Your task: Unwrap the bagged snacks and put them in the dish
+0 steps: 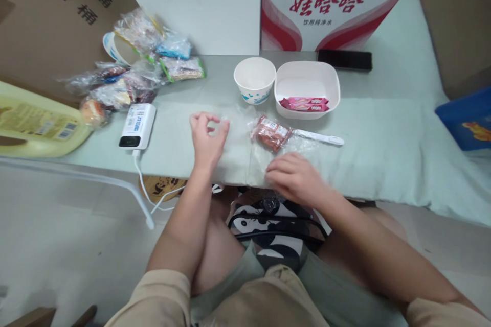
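My left hand (209,140) is raised over the table edge, thumb and forefinger curled into a pinch at faint clear film. To its right, my right hand (293,176) has its fingers bent together on a clear plastic bag (261,161), whose outline is hard to make out. Just beyond the right hand lies a red-brown snack in a clear wrapper (273,133). A white plastic-handled utensil (320,137) sticks out to the right of it, its other end hidden. Behind stand a white paper cup (255,79) and a white tub (332,84) with pink wafer packets (305,104) inside.
A white power bank (138,125) with a cable (140,176) lies left. Behind it are several wrapped snacks (130,82) and a yellow jug (46,122). A black phone (345,60) lies before a water carton (333,5). A blue package (468,117) is far right.
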Demonstrator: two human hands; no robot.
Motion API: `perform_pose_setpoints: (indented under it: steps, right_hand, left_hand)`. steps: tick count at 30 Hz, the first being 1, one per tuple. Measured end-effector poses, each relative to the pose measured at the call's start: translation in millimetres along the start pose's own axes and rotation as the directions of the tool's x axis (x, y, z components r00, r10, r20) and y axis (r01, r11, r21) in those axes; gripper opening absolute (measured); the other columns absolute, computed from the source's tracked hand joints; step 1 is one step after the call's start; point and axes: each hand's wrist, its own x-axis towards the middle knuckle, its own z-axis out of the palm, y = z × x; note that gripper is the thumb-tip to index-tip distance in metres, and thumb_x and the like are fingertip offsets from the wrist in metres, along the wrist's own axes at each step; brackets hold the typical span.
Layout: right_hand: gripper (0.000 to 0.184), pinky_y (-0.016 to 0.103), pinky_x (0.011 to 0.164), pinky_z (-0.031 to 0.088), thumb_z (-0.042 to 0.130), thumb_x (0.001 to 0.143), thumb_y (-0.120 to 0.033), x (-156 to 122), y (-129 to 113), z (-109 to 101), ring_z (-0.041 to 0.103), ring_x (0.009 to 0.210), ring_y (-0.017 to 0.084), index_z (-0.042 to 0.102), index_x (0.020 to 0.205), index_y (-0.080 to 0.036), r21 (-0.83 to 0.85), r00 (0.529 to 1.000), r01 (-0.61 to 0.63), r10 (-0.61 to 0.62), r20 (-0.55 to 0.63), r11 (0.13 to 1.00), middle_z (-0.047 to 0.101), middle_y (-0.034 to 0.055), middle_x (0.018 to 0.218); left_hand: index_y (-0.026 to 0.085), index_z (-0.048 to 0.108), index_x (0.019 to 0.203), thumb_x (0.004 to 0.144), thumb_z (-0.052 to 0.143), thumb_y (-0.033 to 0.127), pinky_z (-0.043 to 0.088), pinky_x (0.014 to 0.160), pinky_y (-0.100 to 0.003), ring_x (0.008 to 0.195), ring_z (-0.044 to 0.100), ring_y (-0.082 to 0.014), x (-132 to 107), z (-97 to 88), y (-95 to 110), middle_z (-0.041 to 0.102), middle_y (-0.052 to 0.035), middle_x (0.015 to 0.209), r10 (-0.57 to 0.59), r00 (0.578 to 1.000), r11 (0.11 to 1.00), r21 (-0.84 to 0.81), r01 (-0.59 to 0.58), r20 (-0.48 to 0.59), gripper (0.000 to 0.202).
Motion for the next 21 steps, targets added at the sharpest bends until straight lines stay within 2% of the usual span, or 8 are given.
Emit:
perform_pose_setpoints:
  steps: [3,5,7,11,14,16,18,21]
  right_hand:
    - [0.021,0.037,0.077,0.05,0.051,0.096,-0.027,-2,-10,2,0.068,0.086,0.022,0.069,0.104,-0.022,0.106,0.99,0.023,-0.037,0.136,0.994,0.076,0.0056,0.095]
    - [0.025,0.037,0.078,0.053,0.047,0.098,-0.027,-3,-9,2,0.069,0.088,0.022,0.069,0.108,-0.02,0.14,0.993,-0.092,0.082,0.079,0.986,0.076,0.0074,0.097]
    - [0.027,0.038,0.086,0.055,0.044,0.098,-0.024,-3,-5,3,0.07,0.098,0.023,0.069,0.109,-0.02,0.136,0.972,-0.22,0.229,-0.053,0.966,0.076,0.0093,0.105]
    - [0.029,0.045,0.102,0.053,0.048,0.095,-0.022,1,9,7,0.064,0.118,0.027,0.069,0.113,-0.02,0.039,0.895,-0.388,0.387,-0.224,0.921,0.07,0.0119,0.126]
    - [0.041,0.052,0.109,0.047,0.053,0.092,-0.026,6,17,11,0.054,0.132,0.033,0.063,0.131,-0.02,-0.07,0.879,-0.45,0.428,-0.209,0.891,0.059,0.0133,0.143]
    - [0.052,0.057,0.11,0.044,0.056,0.091,-0.032,10,20,14,0.047,0.139,0.037,0.055,0.141,-0.021,-0.111,0.87,-0.485,0.466,-0.161,0.868,0.052,0.0131,0.151]
    - [0.06,0.06,0.108,0.043,0.058,0.089,-0.039,14,22,15,0.045,0.141,0.039,0.05,0.146,-0.021,-0.117,0.848,-0.529,0.515,-0.127,0.841,0.049,0.014,0.154]
    - [0.062,0.057,0.105,0.046,0.059,0.086,-0.042,20,23,15,0.053,0.133,0.038,0.05,0.143,-0.019,-0.028,0.821,-0.565,0.559,-0.117,0.824,0.056,0.0169,0.146]
  left_hand:
    - [0.02,0.053,0.056,0.087,0.058,0.047,0.047,0.077,-0.026,0.079,0.058,-0.0171,-5,-6.9,4,0.056,-0.0023,0.07,-0.125,0.973,0.989,0.099,0.107,0.194,0.042]
    - [0.019,0.058,0.055,0.084,0.06,0.051,0.045,0.072,-0.028,0.072,0.058,-0.0172,-11,-6.7,7,0.06,-0.0021,0.066,-0.15,0.906,0.98,0.182,0.083,0.397,0.043]
    - [0.019,0.066,0.063,0.079,0.066,0.05,0.045,0.072,-0.029,0.073,0.059,-0.0181,-18,-2.0,12,0.067,-0.0032,0.076,-0.125,0.859,0.972,0.237,0.004,0.497,0.034]
    - [0.019,0.067,0.071,0.086,0.057,0.051,0.048,0.082,-0.035,0.082,0.062,-0.0204,-29,13.8,26,0.067,-0.006,0.086,-0.121,0.868,0.964,0.266,-0.014,0.482,0.036]
    - [0.018,0.066,0.081,0.078,0.068,0.057,0.049,0.091,-0.041,0.093,0.063,-0.0249,-37,25.0,34,0.063,-0.0085,0.097,-0.127,0.888,0.954,0.301,-0.013,0.442,0.039]
    - [0.018,0.064,0.079,0.069,0.078,0.05,0.049,0.097,-0.044,0.101,0.062,-0.0283,-41,30.8,35,0.06,-0.0098,0.102,-0.107,0.892,0.951,0.307,-0.037,0.439,0.036]
    - [0.019,0.061,0.072,0.074,0.074,0.041,0.05,0.098,-0.044,0.105,0.061,-0.0279,-43,34.3,34,0.059,-0.0104,0.103,-0.1,0.904,0.977,0.214,0.009,0.417,0.026]
    - [0.018,0.056,0.064,0.079,0.064,0.033,0.053,0.096,-0.039,0.112,0.06,-0.0253,-40,32.9,32,0.06,-0.0106,0.114,-0.128,0.913,0.96,-0.182,0.212,0.388,0.022]
